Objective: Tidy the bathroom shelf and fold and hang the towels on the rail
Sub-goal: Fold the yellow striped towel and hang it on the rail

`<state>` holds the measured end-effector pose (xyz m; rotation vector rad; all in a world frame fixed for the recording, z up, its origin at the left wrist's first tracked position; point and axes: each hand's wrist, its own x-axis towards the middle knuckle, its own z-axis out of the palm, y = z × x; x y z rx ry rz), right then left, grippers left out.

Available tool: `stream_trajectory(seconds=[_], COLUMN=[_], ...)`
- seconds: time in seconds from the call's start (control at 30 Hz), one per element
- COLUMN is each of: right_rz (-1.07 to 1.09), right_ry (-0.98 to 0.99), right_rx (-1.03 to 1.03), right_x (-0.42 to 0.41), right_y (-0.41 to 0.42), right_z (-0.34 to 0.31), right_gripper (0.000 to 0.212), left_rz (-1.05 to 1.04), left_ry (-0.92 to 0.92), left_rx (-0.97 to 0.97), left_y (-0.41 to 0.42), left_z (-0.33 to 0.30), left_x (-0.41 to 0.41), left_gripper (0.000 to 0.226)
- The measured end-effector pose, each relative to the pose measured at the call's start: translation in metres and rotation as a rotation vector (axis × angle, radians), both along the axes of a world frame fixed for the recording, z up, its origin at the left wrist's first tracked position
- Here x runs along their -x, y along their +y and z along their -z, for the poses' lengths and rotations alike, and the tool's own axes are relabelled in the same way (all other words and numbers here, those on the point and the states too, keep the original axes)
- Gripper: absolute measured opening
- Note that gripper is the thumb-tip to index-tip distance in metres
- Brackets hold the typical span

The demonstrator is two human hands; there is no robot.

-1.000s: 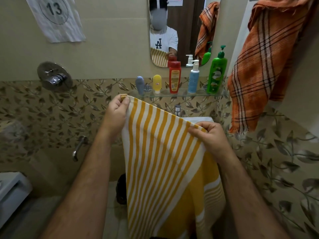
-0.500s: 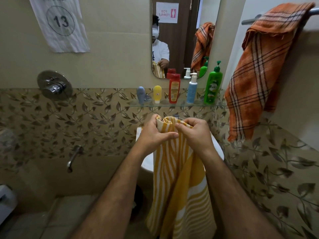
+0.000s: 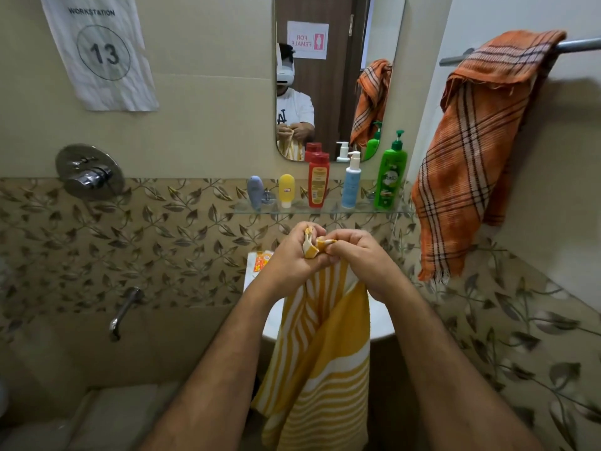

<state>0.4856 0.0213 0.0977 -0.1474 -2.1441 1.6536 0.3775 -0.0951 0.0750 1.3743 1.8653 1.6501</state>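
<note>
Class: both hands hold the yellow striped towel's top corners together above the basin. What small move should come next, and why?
Probably pass both corners to the left hand and slide the right hand down to the fold: the yellow striped towel hangs halved but uneven, while the rail holds only the orange plaid towel.

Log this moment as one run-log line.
step: folding | left hand: grips yellow striped towel top | right hand: grips same top | orange plaid towel: on rail | bottles: on glass shelf

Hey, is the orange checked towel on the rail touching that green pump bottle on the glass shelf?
Apart. The head view shows a strip of bare wall between the green pump bottle and the hanging edge of the orange checked towel.
</note>
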Motion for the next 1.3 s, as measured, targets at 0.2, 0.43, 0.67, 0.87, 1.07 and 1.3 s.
stream_trajectory(seconds=[0.2, 0.43, 0.67, 0.87, 1.07, 1.3], right_rz=[0.025, -0.085, -0.075, 0.081, 0.328, 0.368], right_ry=[0.013, -0.345, -0.375, -0.363, -0.348, -0.084], right_rx=[0.131, 0.103, 0.101, -0.183, -0.286, -0.122], right_x=[-0.002, -0.014, -0.028, -0.019, -0.013, 0.002], right_y=[0.023, 0.041, 0.054, 0.064, 0.063, 0.04], right_z=[0.015, 0.049, 0.049, 0.045, 0.059, 0.043], right_gripper=[0.016, 0.053, 0.033, 0.011, 0.034, 0.032], left_rz=[-0.139, -0.31, -0.364, -0.342, -0.521, -0.445], left_ry=[0.154, 0.039, 0.004, 0.0, 0.065, -0.075], left_rx=[-0.004, -0.154, -0.111, -0.1, -0.117, -0.067], left_y=[0.006, 0.002, -0.016, -0.025, -0.019, -0.009], left_z=[-0.005, -0.018, -0.01, -0.009, 0.003, 0.011], left_x=[0.008, 0.015, 0.037, 0.041, 0.045, 0.022], left_gripper=[0.025, 0.021, 0.026, 0.024, 0.029, 0.014])
